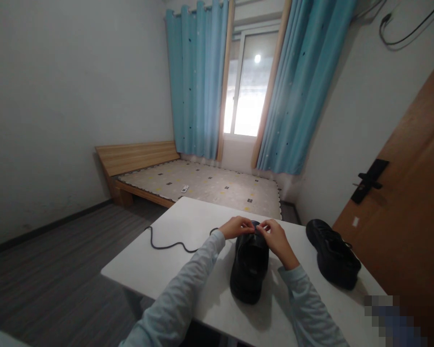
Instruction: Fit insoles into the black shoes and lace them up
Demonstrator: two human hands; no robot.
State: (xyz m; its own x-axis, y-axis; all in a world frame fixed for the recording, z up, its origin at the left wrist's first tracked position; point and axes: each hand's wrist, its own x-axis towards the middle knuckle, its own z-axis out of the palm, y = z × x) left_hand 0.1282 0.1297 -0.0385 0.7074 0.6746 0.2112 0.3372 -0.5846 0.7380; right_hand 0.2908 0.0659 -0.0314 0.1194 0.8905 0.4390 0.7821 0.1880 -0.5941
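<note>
A black shoe (249,270) lies on the white table (188,221) in front of me, its far end under my fingers. My left hand (235,226) and my right hand (277,238) both pinch at that far end, fingertips nearly meeting. A black lace (166,245) trails from my left hand across the table to the left. A second black shoe (332,253) lies to the right, apart from my hands. What exactly the fingertips grip is too small to tell.
A wooden bed frame (137,156) with a patterned mattress stands beyond the table. Blue curtains (197,82) flank a bright window. A brown door (412,202) with a black handle is close on the right. Grey floor lies to the left.
</note>
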